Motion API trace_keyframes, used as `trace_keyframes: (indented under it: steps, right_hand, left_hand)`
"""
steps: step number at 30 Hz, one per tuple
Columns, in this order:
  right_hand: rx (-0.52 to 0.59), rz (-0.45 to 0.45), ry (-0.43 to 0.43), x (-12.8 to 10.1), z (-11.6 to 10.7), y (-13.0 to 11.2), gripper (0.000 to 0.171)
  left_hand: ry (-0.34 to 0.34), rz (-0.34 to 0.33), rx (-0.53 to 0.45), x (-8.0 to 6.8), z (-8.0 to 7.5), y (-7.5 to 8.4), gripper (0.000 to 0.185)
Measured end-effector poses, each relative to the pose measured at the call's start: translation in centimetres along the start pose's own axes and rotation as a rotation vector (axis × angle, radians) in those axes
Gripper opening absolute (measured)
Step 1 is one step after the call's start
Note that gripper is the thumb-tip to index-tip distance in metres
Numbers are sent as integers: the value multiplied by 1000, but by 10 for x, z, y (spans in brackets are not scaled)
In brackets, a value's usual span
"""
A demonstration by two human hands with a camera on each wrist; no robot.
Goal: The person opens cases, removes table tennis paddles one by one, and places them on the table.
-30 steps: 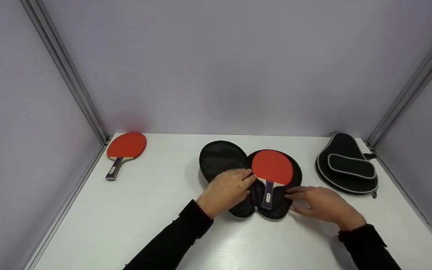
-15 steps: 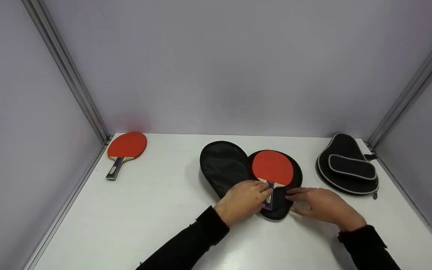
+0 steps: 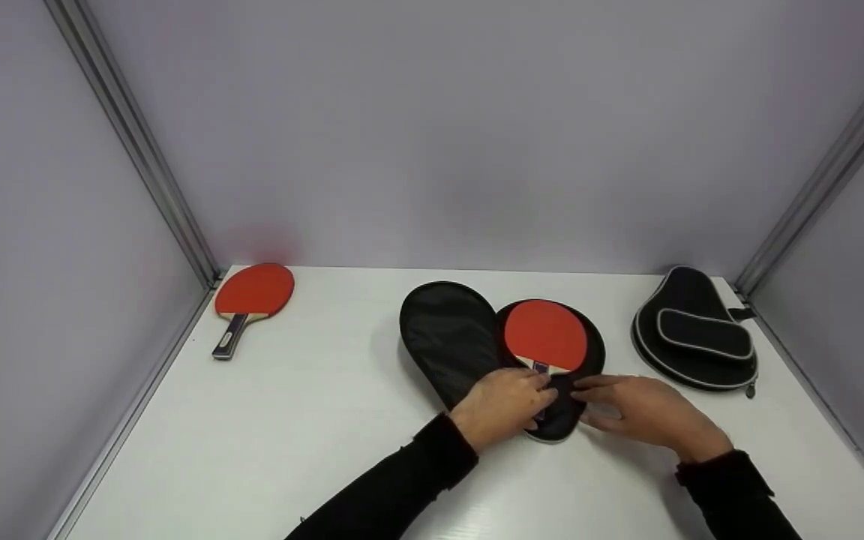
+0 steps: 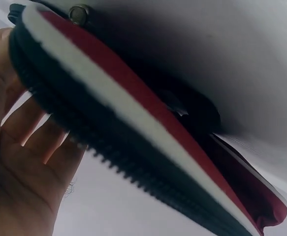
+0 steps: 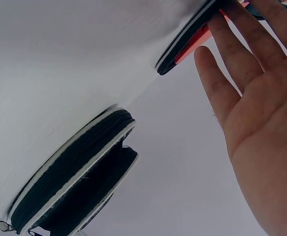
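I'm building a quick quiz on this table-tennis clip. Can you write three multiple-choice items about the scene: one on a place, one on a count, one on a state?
1. Where does the spare paddle lie?
A. at the table's far left
B. inside the closed case
C. under the right hand

2. How many red paddles are in view?
A. one
B. two
C. three

3. What state is the middle case in?
A. zipped shut
C. folded in half
B. spread open with a paddle in it

Answers:
1. A: it rests on the white table near the left wall, apart from both cases.
2. B: the spare one, and the paddle in the case.
3. B: both halves lie flat; the left hand covers the handle end, the right hand touches the case's edge, and the closed case sits at the far right.
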State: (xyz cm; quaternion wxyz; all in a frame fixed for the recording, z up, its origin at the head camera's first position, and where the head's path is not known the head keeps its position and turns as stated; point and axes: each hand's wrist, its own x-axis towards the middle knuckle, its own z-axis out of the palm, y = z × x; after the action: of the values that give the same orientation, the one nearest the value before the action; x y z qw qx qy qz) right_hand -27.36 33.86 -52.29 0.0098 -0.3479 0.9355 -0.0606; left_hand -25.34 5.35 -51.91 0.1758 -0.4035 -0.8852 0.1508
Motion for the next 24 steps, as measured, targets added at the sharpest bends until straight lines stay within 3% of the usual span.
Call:
trace_keyframes:
  steps: [24]
  right_hand:
    - [30,-36,1,1,-1,0,33]
  left_hand:
    - [-95,3,0,21,4,1,56]
